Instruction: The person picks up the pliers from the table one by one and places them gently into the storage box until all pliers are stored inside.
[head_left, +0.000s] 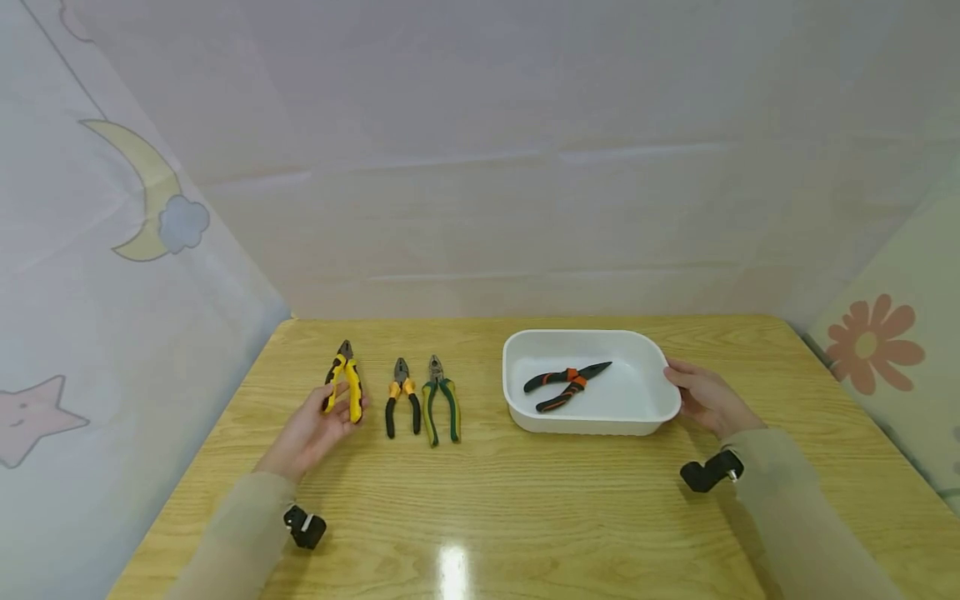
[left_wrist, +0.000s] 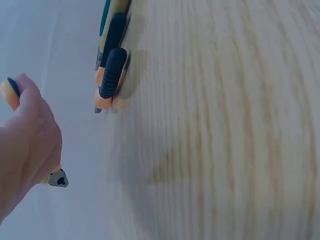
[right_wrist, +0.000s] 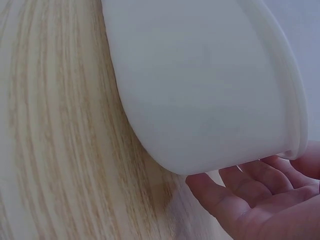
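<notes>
My left hand (head_left: 313, 433) holds yellow-and-black pliers (head_left: 356, 396) by the handles, over the left part of the table, jaws pointing away. In the left wrist view, the hand hides most of these pliers; the metal tip (left_wrist: 58, 178) and a handle end (left_wrist: 10, 95) stick out. My right hand (head_left: 708, 400) grips the right end of a white plastic tub (head_left: 585, 426), thumb at the rim and fingers under it along the outer wall. Inside the tub lie black-and-orange long-nose pliers (head_left: 576, 382), their tip toward the back right.
Between the left hand and the tub, two pliers lie side by side on the wooden table (head_left: 525, 500): one with black-and-orange handles (head_left: 408, 387), one with green handles (head_left: 453, 404). A pale cloth wall (head_left: 465, 208) rises behind the table.
</notes>
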